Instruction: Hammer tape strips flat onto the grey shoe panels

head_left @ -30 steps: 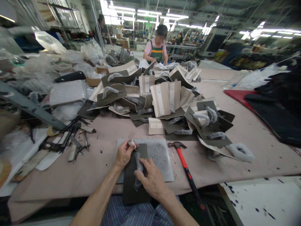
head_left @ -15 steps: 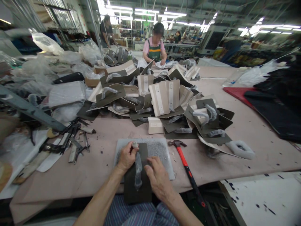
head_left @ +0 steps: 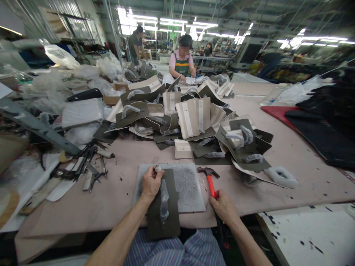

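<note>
A dark olive flat panel [head_left: 172,207] with a plastic-wrapped handle [head_left: 164,201] lies over the front of a grey slab [head_left: 191,188]. At the panel's upper left edge, my left hand [head_left: 151,183] pinches a short, pale, round-ended piece [head_left: 158,168]. What that piece is, I cannot make out; its lower part is hidden by the fingers. To the right of the slab, my right hand [head_left: 224,208] has its fingers round the handle of a red and black claw hammer [head_left: 211,184]. The hammer's head rests on the table, pointing away from me.
Behind the slab is a heap of similar panels [head_left: 188,118] with wrapped handles. Several pliers and other hand tools [head_left: 88,166] lie at left. A foam-wrapped ring [head_left: 281,177] and a black sheet [head_left: 313,133] are at right. A co-worker [head_left: 182,61] stands across the table.
My right hand has left the panel's right side, moved right and closed on the hammer handle. My left hand still pinches the pale piece in nearly the same place.
</note>
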The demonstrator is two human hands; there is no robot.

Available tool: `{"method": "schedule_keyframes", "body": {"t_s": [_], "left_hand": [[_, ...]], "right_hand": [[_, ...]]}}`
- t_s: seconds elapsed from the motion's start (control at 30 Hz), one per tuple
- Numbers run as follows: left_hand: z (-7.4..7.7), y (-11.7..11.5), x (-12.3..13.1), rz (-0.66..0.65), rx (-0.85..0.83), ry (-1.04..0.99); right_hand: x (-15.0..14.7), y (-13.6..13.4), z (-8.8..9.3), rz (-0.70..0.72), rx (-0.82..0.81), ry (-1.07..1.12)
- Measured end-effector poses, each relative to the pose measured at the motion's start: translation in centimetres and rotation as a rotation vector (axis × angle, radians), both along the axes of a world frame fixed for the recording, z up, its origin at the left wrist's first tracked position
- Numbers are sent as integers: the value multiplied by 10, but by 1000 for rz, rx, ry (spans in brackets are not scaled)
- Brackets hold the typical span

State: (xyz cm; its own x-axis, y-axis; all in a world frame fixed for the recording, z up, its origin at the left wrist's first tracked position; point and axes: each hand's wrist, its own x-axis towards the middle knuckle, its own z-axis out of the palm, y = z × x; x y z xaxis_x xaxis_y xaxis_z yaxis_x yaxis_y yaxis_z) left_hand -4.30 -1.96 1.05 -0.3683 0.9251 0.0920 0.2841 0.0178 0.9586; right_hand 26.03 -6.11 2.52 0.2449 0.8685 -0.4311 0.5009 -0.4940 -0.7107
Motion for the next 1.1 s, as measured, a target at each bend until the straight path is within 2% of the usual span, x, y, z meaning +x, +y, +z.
{"method": "schedule_keyframes", "body": {"t_s": [0.07,0.13,0.2,0.27,0.33,0.4,0.43,0.5,0.57,0.63,0.73,0.8,0.87,0.93,1.0,1.1], "left_hand": [[0,-3,0,-31,24,76],[0,-7,-1,-92,51,149],[0,-9,-2,-150,72,209],[0,-9,-3,-177,82,256],[-1,-9,-3,-190,91,280],[-2,-9,-3,-194,98,287],[-2,-9,-3,-190,98,291],[-2,-8,-4,-190,87,303],[-2,-8,-5,-200,74,306],[-3,-8,-5,-207,77,293],[-3,-8,-5,-203,94,273],[-3,-8,-5,-205,98,278],[-3,-8,-6,-204,99,286],[-3,-8,-6,-218,97,287],[-4,-8,-7,-232,95,282],[-5,-7,-8,-227,99,259]], "right_hand": [[-9,4,11,-58,-97,258],[-21,6,25,-51,-129,363],[-36,4,43,-65,-98,467],[-52,3,63,-27,44,482],[-68,4,79,106,297,324],[-81,8,89,296,531,28],[-85,10,92,400,597,-122],[-91,16,99,610,611,-370],[-92,21,112,762,581,-516],[-91,25,131,767,652,-543],[-91,24,152,534,860,-425],[-93,19,148,437,899,-368],[-94,13,131,477,865,-369],[-92,11,111,609,737,-413],[-85,14,97,699,542,-474],[-64,21,81,702,329,-483]]}}
